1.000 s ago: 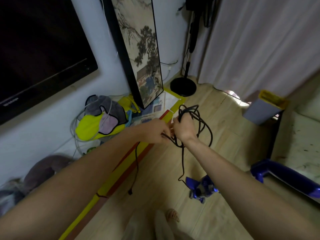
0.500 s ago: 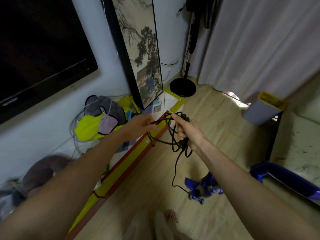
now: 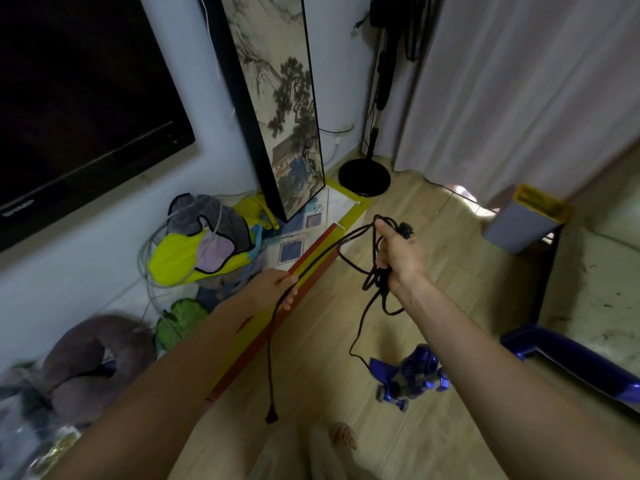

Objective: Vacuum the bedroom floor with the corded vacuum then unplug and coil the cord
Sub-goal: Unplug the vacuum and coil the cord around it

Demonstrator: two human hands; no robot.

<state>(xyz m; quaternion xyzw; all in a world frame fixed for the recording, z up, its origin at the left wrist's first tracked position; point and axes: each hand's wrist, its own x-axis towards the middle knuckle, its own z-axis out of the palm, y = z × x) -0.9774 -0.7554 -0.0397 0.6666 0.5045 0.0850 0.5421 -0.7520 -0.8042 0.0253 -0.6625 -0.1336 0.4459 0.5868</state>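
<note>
A black cord point(image 3: 349, 233) runs taut between my two hands above the wooden floor. My right hand point(image 3: 398, 252) grips a bundle of several loops of it, which hang below the fist. My left hand point(image 3: 277, 287) pinches the free stretch, and the rest drops down to the plug point(image 3: 272, 417) dangling near the floor. One strand falls from the bundle to the blue vacuum point(image 3: 407, 375), which lies on the floor by my feet; its blue handle point(image 3: 571, 358) reaches to the right.
A dark TV point(image 3: 69, 109) hangs on the left wall. A tall framed painting point(image 3: 277, 109) leans beside it. Bags, clothes and cables point(image 3: 201, 247) pile along the wall. A fan stand's base point(image 3: 363, 176) sits by the curtain point(image 3: 519, 91). A grey bin point(image 3: 523, 223) and a bed edge point(image 3: 595, 289) are right.
My hands were together at the bundle. My left hand has since slid down and left along the cord, drawing a stretch out, and the plug end now hangs lower.
</note>
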